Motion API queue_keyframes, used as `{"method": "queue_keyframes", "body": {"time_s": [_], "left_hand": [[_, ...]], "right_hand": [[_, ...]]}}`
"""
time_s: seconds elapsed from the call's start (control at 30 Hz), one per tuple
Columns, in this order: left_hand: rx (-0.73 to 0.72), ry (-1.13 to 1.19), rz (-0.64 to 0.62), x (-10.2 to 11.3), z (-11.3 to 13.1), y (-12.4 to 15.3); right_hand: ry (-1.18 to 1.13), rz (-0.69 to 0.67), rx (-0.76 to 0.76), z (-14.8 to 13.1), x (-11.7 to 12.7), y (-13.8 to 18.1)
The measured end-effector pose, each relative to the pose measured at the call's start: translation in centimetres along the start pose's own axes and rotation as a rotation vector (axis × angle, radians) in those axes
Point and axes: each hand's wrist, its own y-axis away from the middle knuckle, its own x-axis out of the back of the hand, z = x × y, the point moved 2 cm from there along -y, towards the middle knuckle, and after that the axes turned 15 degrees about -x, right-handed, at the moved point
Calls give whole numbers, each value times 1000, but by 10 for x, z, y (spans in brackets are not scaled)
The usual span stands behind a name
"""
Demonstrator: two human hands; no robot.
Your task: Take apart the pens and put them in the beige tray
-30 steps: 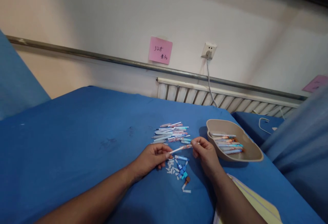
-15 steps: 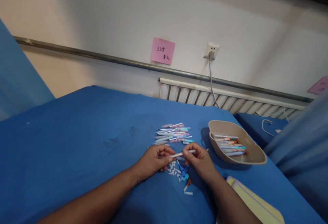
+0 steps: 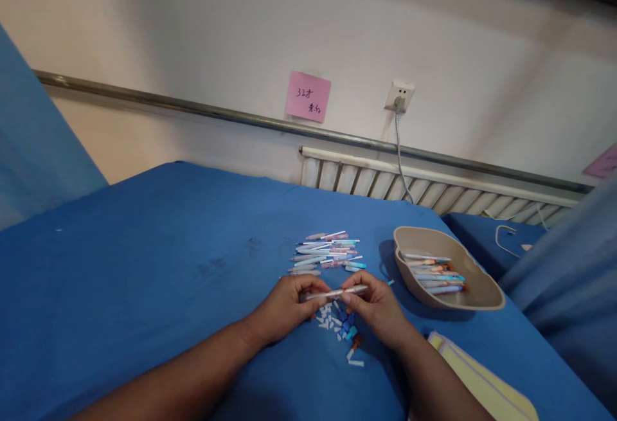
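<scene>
Between my two hands lies a slim, pale pen [image 3: 334, 293], held nearly level above the blue cloth. My left hand [image 3: 292, 299] pinches its left end, and my right hand [image 3: 369, 302] grips the right end, fingertips close together near the middle. Just beyond the hands, pen parts and thin white refills [image 3: 328, 252] lie in a loose stack. Below the pen, small white pieces [image 3: 328, 318] are scattered beside blue pen pieces [image 3: 346, 326]. A brown piece [image 3: 357, 342] lies a little nearer to me.
A tan basin [image 3: 475, 283] holding several pens stands to the right. Nearer, a yellow folded item [image 3: 482, 379] lies by my right forearm. The blue cloth [image 3: 144, 267] covers the surface. Behind are a radiator [image 3: 357, 167] and a plugged-in socket [image 3: 400, 96].
The pen is turned closer to level, and its left part now shows between my left fingers. My hands have shifted only slightly.
</scene>
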Motion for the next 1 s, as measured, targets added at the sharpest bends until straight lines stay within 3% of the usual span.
{"method": "queue_keyframes", "body": {"time_s": [0.1, 0.3, 0.5, 0.73, 1.0], "left_hand": [[-35, -10, 4, -1, 2, 1], [50, 93, 23, -2, 1, -1], [-207, -267, 54, 2, 20, 4], [31, 160, 197, 1, 1, -2], [73, 218, 275, 3, 1, -6]], "right_hand": [[-27, 10, 4, 0, 1, 0], [-42, 29, 19, -1, -1, 1], [-90, 67, -30, -2, -5, 1], [-186, 109, -23, -9, -3, 2], [-145, 153, 2, -9, -1, 1]]}}
